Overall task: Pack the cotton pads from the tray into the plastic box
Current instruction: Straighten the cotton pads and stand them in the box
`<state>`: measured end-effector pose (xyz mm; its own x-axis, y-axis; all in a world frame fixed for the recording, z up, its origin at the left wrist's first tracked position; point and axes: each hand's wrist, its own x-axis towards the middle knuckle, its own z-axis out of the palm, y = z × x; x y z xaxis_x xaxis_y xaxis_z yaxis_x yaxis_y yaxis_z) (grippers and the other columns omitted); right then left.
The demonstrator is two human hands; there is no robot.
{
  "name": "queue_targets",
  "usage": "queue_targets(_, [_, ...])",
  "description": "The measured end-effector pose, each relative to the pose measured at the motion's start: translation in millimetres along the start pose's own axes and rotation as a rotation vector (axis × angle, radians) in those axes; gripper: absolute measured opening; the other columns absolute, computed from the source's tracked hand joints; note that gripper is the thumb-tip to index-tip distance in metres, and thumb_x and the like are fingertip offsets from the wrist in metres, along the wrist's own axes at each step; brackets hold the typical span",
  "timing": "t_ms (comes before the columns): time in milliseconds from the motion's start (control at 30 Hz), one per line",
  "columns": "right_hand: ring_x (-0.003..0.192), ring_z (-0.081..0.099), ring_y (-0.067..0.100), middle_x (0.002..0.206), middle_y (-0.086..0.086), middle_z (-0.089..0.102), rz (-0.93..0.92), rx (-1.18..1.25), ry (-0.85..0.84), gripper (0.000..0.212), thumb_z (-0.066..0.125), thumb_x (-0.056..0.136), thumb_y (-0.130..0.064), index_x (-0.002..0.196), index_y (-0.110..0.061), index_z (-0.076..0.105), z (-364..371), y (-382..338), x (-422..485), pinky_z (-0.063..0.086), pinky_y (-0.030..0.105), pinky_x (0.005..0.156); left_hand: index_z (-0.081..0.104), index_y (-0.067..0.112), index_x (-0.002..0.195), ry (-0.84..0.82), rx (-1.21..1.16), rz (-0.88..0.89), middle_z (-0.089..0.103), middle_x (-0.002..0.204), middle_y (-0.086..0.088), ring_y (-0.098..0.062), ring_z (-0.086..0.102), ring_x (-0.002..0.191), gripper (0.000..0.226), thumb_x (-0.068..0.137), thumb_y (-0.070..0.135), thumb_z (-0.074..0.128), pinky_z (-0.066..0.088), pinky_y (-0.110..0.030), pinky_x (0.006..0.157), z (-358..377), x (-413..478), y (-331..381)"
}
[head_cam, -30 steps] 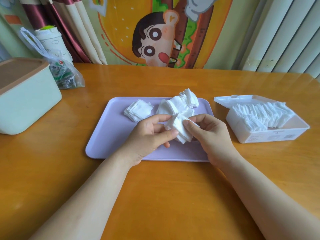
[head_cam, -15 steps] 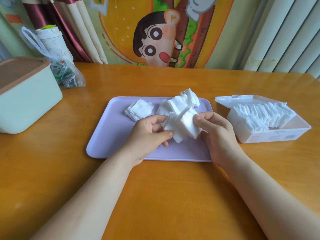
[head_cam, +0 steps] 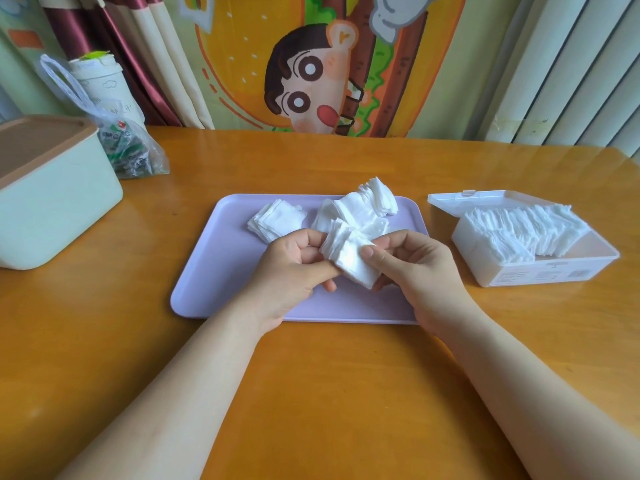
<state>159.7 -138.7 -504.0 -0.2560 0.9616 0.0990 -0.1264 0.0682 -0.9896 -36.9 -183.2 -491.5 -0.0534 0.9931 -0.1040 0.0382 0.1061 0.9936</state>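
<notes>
Two bare hands meet above the near half of the lilac tray point(head_cam: 214, 271) in the head view, the only view here. The left hand point(head_cam: 291, 271) and the right hand point(head_cam: 415, 271) hold between them a small stack of cotton pads point(head_cam: 349, 261). The fingers of both hands are curled and pinch this stack from its two sides, each thumb lying on the upper face. The stack is lifted a little and tilted, and I cannot tell if its lower corner touches the tray. On the far half of the tray lie a flat pile of pads point(head_cam: 277, 220) toward the left and a bigger, loose heap of pads point(head_cam: 363, 206) toward the right. To the right of the tray, apart from it, stands the plastic box point(head_cam: 540, 268) with its lid point(head_cam: 485, 199) open behind it. A row of pads point(head_cam: 519, 230) stands on edge inside the box and fills most of it. Left of the tray, well apart, is a pale green container point(head_cam: 52, 202), and behind that a clear plastic bag point(head_cam: 128, 150). All of this rests on the orange wooden surface point(head_cam: 311, 375).
</notes>
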Motion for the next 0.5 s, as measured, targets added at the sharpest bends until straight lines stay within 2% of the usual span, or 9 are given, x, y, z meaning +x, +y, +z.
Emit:
queue_targets(133, [0.069, 0.064, 0.030, 0.078, 0.018, 0.071, -0.013, 0.010, -0.024, 0.014, 0.079, 0.089, -0.010, 0.091, 0.001, 0.071, 0.0, -0.7, -0.8, 0.057, 0.037, 0.061, 0.070, 0.018, 0.111, -0.019, 0.011, 0.004, 0.077, 0.085, -0.001, -0.016, 0.062, 0.069, 0.024, 0.089, 0.009, 0.077, 0.037, -0.016, 0.049, -0.4, -0.6, -0.2])
queue_targets(333, [0.069, 0.062, 0.030, 0.089, 0.034, 0.067, -0.047, -0.078, -0.019, 0.020, 0.082, 0.089, -0.015, 0.094, 0.001, 0.071, -1.4, 3.1, 0.4, 0.054, 0.042, 0.066, 0.069, 0.013, 0.112, -0.055, 0.006, 0.023, 0.076, 0.084, -0.002, -0.017, 0.062, 0.069, 0.025, 0.090, 0.005, 0.078, 0.037, -0.014, 0.049, -1.6, -1.2, -0.1])
queue_targets(400, [0.071, 0.061, 0.027, 0.088, 0.031, 0.069, -0.066, -0.102, -0.022, 0.017, 0.081, 0.090, -0.014, 0.095, -0.001, 0.071, -0.9, 3.5, 0.0, 0.054, 0.038, 0.066, 0.068, 0.012, 0.113, -0.069, -0.011, 0.024, 0.075, 0.087, -0.006, -0.018, 0.063, 0.070, 0.030, 0.086, 0.004, 0.077, 0.033, -0.019, 0.048, -3.1, -1.3, 0.6])
queue_targets(500, [0.074, 0.061, 0.026, 0.086, 0.015, 0.072, -0.090, -0.109, -0.030, 0.012, 0.080, 0.090, -0.009, 0.098, -0.003, 0.073, 0.0, 6.1, -0.1, 0.054, 0.039, 0.067, 0.071, 0.015, 0.107, -0.082, -0.074, 0.027, 0.073, 0.092, -0.013, -0.023, 0.065, 0.072, 0.027, 0.081, 0.014, 0.064, 0.025, -0.030, 0.049, -6.1, 0.1, 1.2])
